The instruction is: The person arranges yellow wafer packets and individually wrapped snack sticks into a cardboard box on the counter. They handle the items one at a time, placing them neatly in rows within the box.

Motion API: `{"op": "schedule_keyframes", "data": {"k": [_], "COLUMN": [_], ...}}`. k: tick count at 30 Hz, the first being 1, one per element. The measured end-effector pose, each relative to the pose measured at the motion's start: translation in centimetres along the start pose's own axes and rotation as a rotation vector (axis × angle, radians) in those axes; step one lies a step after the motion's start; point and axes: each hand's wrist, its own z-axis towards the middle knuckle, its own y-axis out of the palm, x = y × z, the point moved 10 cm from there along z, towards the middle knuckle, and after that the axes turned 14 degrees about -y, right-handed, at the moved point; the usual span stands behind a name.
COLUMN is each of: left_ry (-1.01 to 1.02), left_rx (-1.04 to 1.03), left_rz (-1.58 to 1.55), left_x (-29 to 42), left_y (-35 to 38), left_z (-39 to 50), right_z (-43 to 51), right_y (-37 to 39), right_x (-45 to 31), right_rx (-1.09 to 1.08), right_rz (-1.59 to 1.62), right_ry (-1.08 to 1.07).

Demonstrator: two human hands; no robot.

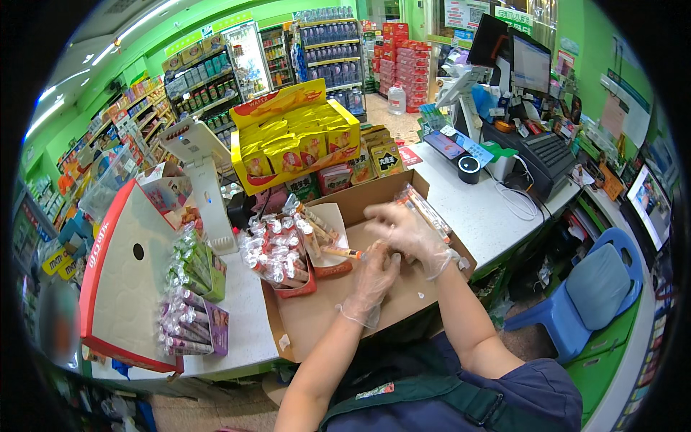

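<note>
My left hand [374, 278], in a clear plastic glove, is over the shallow cardboard box [318, 318], beside the end of an orange-tipped wrapped stick snack [343, 252]. Whether its fingers grip that stick cannot be told. My right hand [402, 227], gloved too and blurred, is just above and right of the left one. More wrapped sticks [426, 213] lie along the box's right side. At the box's left stands a red display carton filled with wrapped sticks [278, 254]. Next to it, a second, white-backed carton [330, 264] holds a few sticks.
Purple [218, 329] and green [217, 278] cartons of wrapped sticks stand at the left, beside a large red-edged display board [132, 270]. Behind the box is a yellow wafer carton [294, 140]. A phone [445, 146], round black device [468, 168] and white cable lie right; a blue chair [588, 291] stands below.
</note>
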Motion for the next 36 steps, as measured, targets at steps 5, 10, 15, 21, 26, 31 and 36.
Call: {"op": "schedule_keyframes", "data": {"k": [5,10,15,21,26,31,36], "left_ry": [-0.032,-0.008,-0.172,-0.453,-0.331,-0.364,-0.280], "left_rx": [-0.022,-0.051,-0.026,-0.085,-0.073,-0.272,-0.448], "left_rz": [-0.062,-0.090,-0.289,-0.492,-0.732,-0.825,-0.924], "left_x": [-1.3,-1.2,-3.4,-6.4,-5.2,-3.5,-2.2], "left_y": [0.5,0.5,1.1,2.0,1.7,2.2,2.3], "left_z": [0.3,0.2,1.1,1.1,1.6,1.0,0.6], "right_z": [-0.7,-0.5,-0.7,-2.1,-2.2,-2.4,-2.5], "right_y": [5.1,3.2,0.0,-4.9,-6.9,-7.2,-6.2], "right_x": [-3.6,-0.4,1.8,1.9,4.6,5.0,7.0], "right_rx": [-0.400,-0.132,0.087,0.321,0.401,0.462,0.490], "right_rz": [-0.467,-0.125,0.404,0.809,0.983,0.955,0.881], "right_ry": [-0.145,0.044,0.126,0.132,0.023,0.053,0.126]}}
